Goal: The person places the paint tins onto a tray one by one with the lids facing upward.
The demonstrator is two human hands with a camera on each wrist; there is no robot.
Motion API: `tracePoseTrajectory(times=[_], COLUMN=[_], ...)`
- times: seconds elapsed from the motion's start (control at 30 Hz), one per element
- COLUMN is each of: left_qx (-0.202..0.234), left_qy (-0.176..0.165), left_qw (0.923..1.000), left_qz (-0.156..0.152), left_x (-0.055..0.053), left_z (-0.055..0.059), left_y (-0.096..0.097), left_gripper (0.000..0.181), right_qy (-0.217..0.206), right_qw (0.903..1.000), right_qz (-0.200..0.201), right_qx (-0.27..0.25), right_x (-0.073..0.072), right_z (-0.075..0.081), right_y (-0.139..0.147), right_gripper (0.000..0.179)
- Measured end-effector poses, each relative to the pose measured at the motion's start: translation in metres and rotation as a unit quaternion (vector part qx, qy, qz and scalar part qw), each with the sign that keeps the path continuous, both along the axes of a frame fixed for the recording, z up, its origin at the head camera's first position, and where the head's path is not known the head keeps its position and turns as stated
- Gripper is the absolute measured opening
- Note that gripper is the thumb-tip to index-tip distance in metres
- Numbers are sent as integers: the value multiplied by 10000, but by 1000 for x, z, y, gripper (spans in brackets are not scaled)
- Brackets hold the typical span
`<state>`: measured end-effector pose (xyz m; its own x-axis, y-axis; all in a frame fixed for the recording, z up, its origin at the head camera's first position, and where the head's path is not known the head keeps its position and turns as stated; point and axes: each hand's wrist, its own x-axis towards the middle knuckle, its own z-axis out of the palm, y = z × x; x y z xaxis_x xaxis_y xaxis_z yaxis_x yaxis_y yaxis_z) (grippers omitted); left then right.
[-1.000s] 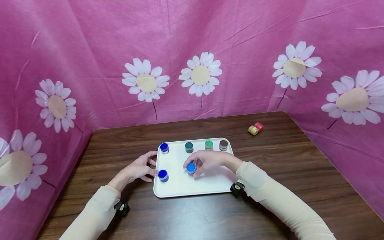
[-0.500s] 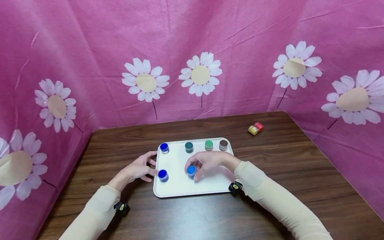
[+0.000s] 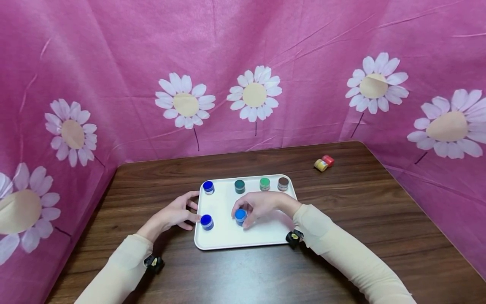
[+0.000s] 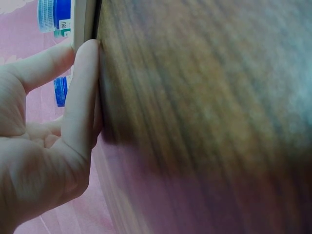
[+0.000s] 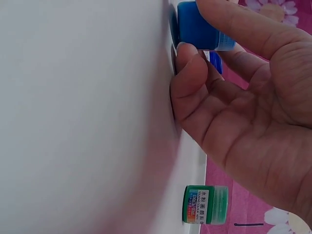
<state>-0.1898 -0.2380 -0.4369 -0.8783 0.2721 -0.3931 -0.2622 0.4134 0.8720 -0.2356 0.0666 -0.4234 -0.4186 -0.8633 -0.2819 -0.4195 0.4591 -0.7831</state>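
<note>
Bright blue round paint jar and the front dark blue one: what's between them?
The head view shows a right hand fingertip against the bright blue jar, then bare white rectangular tray to the front dark blue jar.

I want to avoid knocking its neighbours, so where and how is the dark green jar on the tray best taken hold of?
Probably by its left and right sides, coming down from above. The dark green jar stands upright and round, with bare tray on both sides for thumb and fingers, while the tray's rim lies close behind.
</note>
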Motion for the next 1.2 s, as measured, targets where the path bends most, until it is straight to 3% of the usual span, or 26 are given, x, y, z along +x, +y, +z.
tracePoseTrajectory(times=[0.3, 0.7, 1.2], left_qx=[9, -32, -73], left_qy=[17, -49, -33], left_qw=[10000, 10000, 10000], left_qz=[-12, 39, 16], left_x=[1, 1, 2], left_z=[2, 2, 3], left_y=[1, 1, 1], left_gripper=[92, 91, 90], right_qy=[-148, -540, -711], right_qw=[9996, 9985, 9974], right_qz=[210, -4, -39], right_qx=[-131, -98, -123], right_x=[-3, 0, 0], right_z=[-3, 1, 2], right_y=[-2, -1, 1], right_gripper=[47, 48, 50])
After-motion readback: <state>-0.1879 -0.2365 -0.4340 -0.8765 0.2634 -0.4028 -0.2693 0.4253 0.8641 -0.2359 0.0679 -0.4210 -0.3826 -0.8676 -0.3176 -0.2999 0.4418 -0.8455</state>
